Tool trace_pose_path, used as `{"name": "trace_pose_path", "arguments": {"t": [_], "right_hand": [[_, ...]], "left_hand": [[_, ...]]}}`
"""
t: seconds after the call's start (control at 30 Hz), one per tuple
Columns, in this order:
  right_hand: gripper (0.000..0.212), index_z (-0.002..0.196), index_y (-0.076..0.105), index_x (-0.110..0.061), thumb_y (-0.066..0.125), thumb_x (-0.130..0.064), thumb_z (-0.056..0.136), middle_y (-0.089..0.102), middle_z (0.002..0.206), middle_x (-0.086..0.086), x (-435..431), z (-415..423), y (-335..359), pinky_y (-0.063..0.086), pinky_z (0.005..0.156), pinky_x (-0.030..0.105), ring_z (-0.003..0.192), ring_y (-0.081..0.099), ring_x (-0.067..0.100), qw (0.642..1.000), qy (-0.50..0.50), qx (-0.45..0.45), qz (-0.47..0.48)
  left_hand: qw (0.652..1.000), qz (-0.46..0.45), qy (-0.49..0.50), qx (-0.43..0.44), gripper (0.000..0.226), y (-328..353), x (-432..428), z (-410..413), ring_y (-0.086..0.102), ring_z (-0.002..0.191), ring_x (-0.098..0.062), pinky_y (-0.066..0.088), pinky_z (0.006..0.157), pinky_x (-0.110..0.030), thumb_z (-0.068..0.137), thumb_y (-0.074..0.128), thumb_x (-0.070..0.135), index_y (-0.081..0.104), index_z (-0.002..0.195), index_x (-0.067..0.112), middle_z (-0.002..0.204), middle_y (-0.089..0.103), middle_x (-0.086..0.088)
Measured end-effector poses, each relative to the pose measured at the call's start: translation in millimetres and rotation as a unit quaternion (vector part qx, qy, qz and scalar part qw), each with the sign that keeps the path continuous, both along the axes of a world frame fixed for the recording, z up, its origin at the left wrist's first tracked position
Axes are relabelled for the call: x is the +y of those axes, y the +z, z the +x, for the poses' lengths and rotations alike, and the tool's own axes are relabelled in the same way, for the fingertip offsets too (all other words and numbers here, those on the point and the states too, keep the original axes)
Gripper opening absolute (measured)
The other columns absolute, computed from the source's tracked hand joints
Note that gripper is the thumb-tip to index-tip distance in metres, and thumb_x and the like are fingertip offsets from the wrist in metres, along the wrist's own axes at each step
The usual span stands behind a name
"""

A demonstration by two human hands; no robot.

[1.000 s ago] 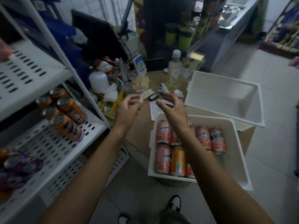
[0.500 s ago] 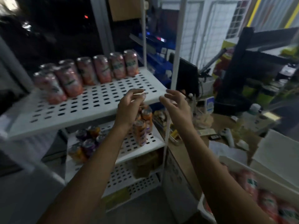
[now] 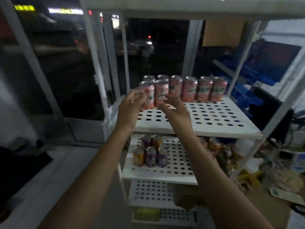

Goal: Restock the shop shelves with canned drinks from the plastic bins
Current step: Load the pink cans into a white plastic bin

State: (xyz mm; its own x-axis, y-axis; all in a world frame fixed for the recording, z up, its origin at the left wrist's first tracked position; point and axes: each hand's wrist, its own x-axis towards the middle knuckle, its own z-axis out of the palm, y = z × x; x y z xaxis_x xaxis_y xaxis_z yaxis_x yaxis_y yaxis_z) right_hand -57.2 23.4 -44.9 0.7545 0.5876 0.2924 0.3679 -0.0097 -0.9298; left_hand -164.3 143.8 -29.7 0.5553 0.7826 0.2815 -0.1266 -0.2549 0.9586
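White perforated plastic, that's the top shelf and our landmark. Along its back edge stand the pink cans, upright and shoulder to shoulder, with a second short rank doubled up at the back-left corner. The front half of that shelf is bare holes.

Both hands are up over the shelf's front-left corner, just short of the nearest pink cans, and no can is in either. The right hand has a wide, slack grip, fingers spread, nothing in it. The left hand has its fingers curled in toward the thumb. It's blurred, so I can't tell whether that grip is pinching something small or just closed on air.

One level below the shelf sits a cluster of purple and orange cans. The plastic bins aren't in view.

So, by my reading, this is the gap between cans. To do it well, fetch the next pink one, hold it round the middle, bring it in low over the shelf's front edge and seat it flat in front of the back rank. These tall, slim cans look tippy, so go easy and don't nudge the neighbours.
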Motion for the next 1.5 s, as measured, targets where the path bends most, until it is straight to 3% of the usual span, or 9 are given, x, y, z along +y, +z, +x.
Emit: {"name": "trace_pose_path", "arguments": {"t": [0.1, 0.3, 0.5, 0.6, 0.73, 0.97, 1.13, 1.37, 1.5], "right_hand": [[0.049, 0.13, 0.059, -0.032, 0.072, -0.049, 0.086, 0.066, 0.118, -0.015, 30.8, -4.2, -0.3, 0.059, 0.088, 0.037, 0.105, 0.065, 0.006, 1.0, 0.005, 0.023, 0.004], [0.039, 0.124, 0.062, -0.027, 0.071, -0.041, 0.089, 0.068, 0.114, -0.015, 58.1, 10.6, -4.7, 0.057, 0.085, 0.026, 0.104, 0.065, 0.004, 0.998, -0.042, 0.015, 0.055], [0.034, 0.117, 0.059, -0.033, 0.073, -0.038, 0.087, 0.063, 0.108, -0.022, 71.9, 45.6, -7.7, 0.053, 0.092, 0.028, 0.102, 0.06, -0.005, 0.991, -0.118, 0.008, 0.069], [0.034, 0.111, 0.055, -0.044, 0.075, -0.032, 0.085, 0.062, 0.104, -0.026, 82.9, 63.4, -10.8, 0.052, 0.092, 0.029, 0.1, 0.06, -0.006, 0.995, -0.093, 0.01, 0.02], [0.044, 0.105, 0.053, -0.056, 0.077, -0.03, 0.079, 0.069, 0.107, -0.02, 99.8, 80.7, -16.4, 0.055, 0.097, 0.045, 0.103, 0.066, 0.004, 0.997, -0.073, 0.002, -0.027], [0.049, 0.124, 0.056, -0.029, 0.078, -0.035, 0.082, 0.066, 0.11, -0.016, 109.5, 85.3, -19.5, 0.057, 0.092, 0.041, 0.102, 0.065, 0.01, 0.993, -0.101, -0.036, -0.046], [0.04, 0.116, 0.059, -0.03, 0.08, -0.034, 0.082, 0.063, 0.101, -0.026, 80.7, 80.9, -15.7, 0.047, 0.07, 0.007, 0.09, 0.058, -0.013, 0.992, -0.117, -0.048, -0.014], [0.053, 0.121, 0.062, -0.03, 0.082, -0.048, 0.076, 0.069, 0.11, -0.015, -2.1, 81.4, -3.6, 0.061, 0.076, 0.029, 0.092, 0.068, 0.003, 0.977, -0.208, -0.033, 0.03], [0.053, 0.122, 0.064, -0.035, 0.08, -0.052, 0.075, 0.071, 0.106, -0.015, -67.4, 87.7, 1.4, 0.061, 0.081, 0.033, 0.091, 0.068, 0.001, 0.961, -0.275, -0.009, 0.03]], "left_hand": [[1.0, 0.001, 0.027, 0.005, 0.016, -1.3, 26.7, -9.0, 0.069, 0.105, -0.015, 0.056, 0.091, -0.04, 0.089, 0.062, 0.042, 0.068, 0.103, 0.037, 0.109, 0.073, 0.006], [0.999, 0.037, 0.018, 0.032, 0.038, -6.1, 56.2, 3.6, 0.06, 0.116, -0.01, 0.05, 0.102, -0.041, 0.091, 0.061, 0.047, 0.062, 0.124, 0.028, 0.123, 0.064, 0.01], [0.998, 0.03, 0.014, 0.056, 0.043, -11.4, 75.2, 39.4, 0.054, 0.098, 0.007, 0.043, 0.072, -0.016, 0.093, 0.069, 0.035, 0.054, 0.132, 0.028, 0.126, 0.053, 0.013], [0.998, 0.028, 0.002, 0.051, 0.06, -18.6, 85.1, 56.4, 0.055, 0.122, -0.012, 0.048, 0.09, -0.025, 0.086, 0.078, 0.034, 0.046, 0.136, 0.035, 0.137, 0.05, 0.01], [0.996, 0.04, -0.007, 0.081, 0.076, -28.1, 93.0, 75.0, 0.053, 0.13, -0.015, 0.047, 0.107, -0.04, 0.08, 0.084, 0.034, 0.043, 0.144, 0.028, 0.142, 0.055, 0.004], [0.988, 0.112, 0.042, 0.097, 0.066, -38.5, 98.3, 77.4, 0.062, 0.116, -0.009, 0.054, 0.1, -0.038, 0.074, 0.086, 0.045, 0.061, 0.13, 0.023, 0.124, 0.068, 0.01], [0.992, 0.11, 0.026, 0.062, 0.052, -32.0, 79.0, 70.9, 0.067, 0.105, -0.003, 0.056, 0.096, -0.037, 0.074, 0.087, 0.043, 0.068, 0.119, 0.024, 0.111, 0.072, 0.015], [0.994, 0.085, -0.071, 0.006, 0.042, -7.6, 6.2, 90.2, 0.071, 0.093, 0.004, 0.057, 0.082, -0.018, 0.077, 0.087, 0.033, 0.073, 0.115, 0.022, 0.098, 0.076, 0.016], [0.987, 0.08, -0.14, -0.002, 0.038, -3.7, -50.7, 113.5, 0.072, 0.097, -0.004, 0.06, 0.089, -0.036, 0.08, 0.084, 0.039, 0.074, 0.114, 0.026, 0.103, 0.077, 0.013]]}}
